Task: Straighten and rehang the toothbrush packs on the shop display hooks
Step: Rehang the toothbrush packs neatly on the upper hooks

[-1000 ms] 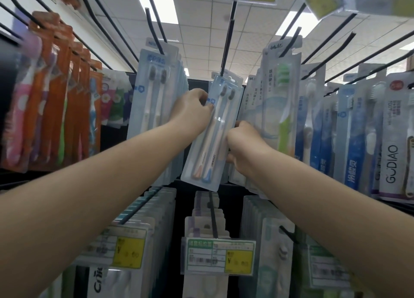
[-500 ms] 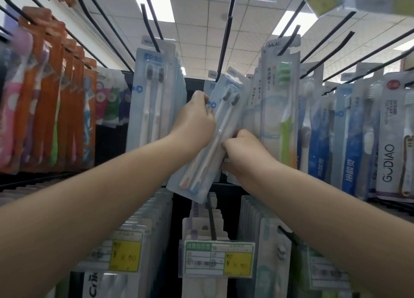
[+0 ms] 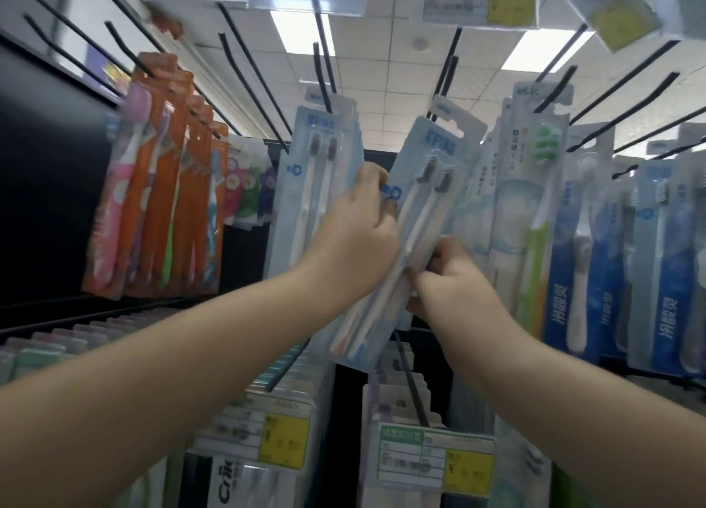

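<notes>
Both hands grip one flat, glossy twin toothbrush pack (image 3: 416, 217), tilted with its top leaning right: left hand (image 3: 355, 248) curled round its left edge, right hand (image 3: 450, 278) pinching the lower right edge. Clear blister over pale-blue card, slotted tab just below thin black wire hooks (image 3: 445, 83), between a hanging row of like packs (image 3: 317, 186) and a green-brush pack (image 3: 535, 202).

glossy clear plastic toothbrush pack (image 3: 422, 217), matt black metal hooks (image 3: 323, 76)

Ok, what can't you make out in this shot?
Head view only:
- Whether the tilted pale-blue two-brush pack is on its black hook: the card top covers the tip.
- The pack's lower middle: left hand and right hand cover it.
- Yellow price tag digits: blurred.
</notes>
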Demonstrator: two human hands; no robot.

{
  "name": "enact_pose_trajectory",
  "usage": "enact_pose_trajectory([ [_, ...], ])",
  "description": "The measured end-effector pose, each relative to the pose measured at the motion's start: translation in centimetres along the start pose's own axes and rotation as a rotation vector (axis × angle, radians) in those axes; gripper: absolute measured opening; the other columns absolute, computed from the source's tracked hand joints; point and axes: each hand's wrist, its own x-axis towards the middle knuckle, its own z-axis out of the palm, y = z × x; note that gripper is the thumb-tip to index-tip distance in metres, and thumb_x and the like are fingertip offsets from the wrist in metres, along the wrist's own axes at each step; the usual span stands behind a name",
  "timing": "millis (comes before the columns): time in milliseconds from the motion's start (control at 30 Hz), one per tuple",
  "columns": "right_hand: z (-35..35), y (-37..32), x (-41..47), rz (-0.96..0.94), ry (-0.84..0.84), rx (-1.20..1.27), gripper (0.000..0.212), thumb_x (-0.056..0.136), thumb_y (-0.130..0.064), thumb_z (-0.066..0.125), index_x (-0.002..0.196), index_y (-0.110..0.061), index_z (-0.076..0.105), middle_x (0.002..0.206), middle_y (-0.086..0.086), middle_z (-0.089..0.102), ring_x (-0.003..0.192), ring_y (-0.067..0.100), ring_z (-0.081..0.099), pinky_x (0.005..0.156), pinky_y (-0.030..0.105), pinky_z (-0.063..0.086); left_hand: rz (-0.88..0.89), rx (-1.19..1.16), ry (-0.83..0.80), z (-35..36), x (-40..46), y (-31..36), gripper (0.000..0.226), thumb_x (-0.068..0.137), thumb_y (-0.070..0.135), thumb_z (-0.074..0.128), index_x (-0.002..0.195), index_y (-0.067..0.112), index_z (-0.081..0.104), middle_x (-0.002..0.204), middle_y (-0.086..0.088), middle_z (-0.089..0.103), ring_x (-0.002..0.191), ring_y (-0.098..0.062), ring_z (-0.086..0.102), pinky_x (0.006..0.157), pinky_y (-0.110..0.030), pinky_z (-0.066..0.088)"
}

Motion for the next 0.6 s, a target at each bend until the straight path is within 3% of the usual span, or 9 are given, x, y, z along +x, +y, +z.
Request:
enact_pose_trajectory([
  [133, 0.7, -0.3, -1.2, -0.089, -0.044, 0.053, 0.006, 0.094, -0.009, 0.046, 0.1, -0.011, 0.047, 0.096, 0.009, 0.063, 0.091, 0.024, 0.063, 0.085, 0.05, 0.053, 0.055, -0.077, 0.02, -1.0, -1.3, -0.7, 0.005, 0.098, 0.016, 0.038, 0.1, 0.02, 0.041, 0.062, 0.008, 0.044, 0.049, -0.003, 0.043, 0.049, -0.023, 0.031],
  [367, 2.0, -2.2, -1.0, -0.207, -0.116, 0.029, 0.014, 0.094, -0.007, 0.044, 0.095, -0.02, 0.049, 0.097, 0.002, 0.064, 0.092, 0.019, 0.063, 0.084, 0.049, 0.053, 0.081, -0.134, 0.105, -3.5, -1.7, -1.4, 0.006, 0.099, 0.016, 0.037, 0.101, 0.016, 0.043, 0.059, -0.003, 0.047, 0.043, -0.003, 0.039, 0.043, -0.019, 0.032],
  [433, 2.4, -3.0, -0.8, -0.234, -0.149, 0.022, 0.014, 0.095, -0.009, 0.044, 0.093, -0.022, 0.049, 0.093, -0.001, 0.063, 0.089, 0.016, 0.063, 0.083, 0.044, 0.054, 0.061, -0.139, 0.143, -4.2, -1.6, -1.5, 0.007, 0.099, 0.016, 0.038, 0.103, 0.018, 0.043, 0.07, -0.017, 0.057, 0.049, -0.015, 0.049, 0.045, -0.03, 0.04],
  [500, 2.9, -3.7, -0.5, -0.272, -0.17, 0.016, 0.013, 0.095, -0.011, 0.044, 0.094, -0.022, 0.049, 0.089, -0.005, 0.063, 0.084, 0.012, 0.063, 0.077, 0.037, 0.056, 0.041, -0.154, 0.179, -4.9, -1.5, -1.5, 0.008, 0.099, 0.016, 0.038, 0.103, 0.019, 0.043, 0.085, -0.024, 0.061, 0.068, -0.03, 0.056, 0.058, -0.042, 0.045],
  [600, 3.6, -4.5, -0.1, -0.329, -0.182, 0.003, 0.008, 0.096, -0.013, 0.044, 0.1, -0.016, 0.05, 0.093, 0.002, 0.064, 0.083, 0.017, 0.061, 0.072, 0.033, 0.053, 0.029, -0.17, 0.228, -5.9, -1.4, -1.5, 0.012, 0.099, 0.018, 0.038, 0.095, 0.028, 0.043, 0.089, -0.024, 0.061, 0.077, -0.033, 0.057, 0.065, -0.047, 0.045],
])
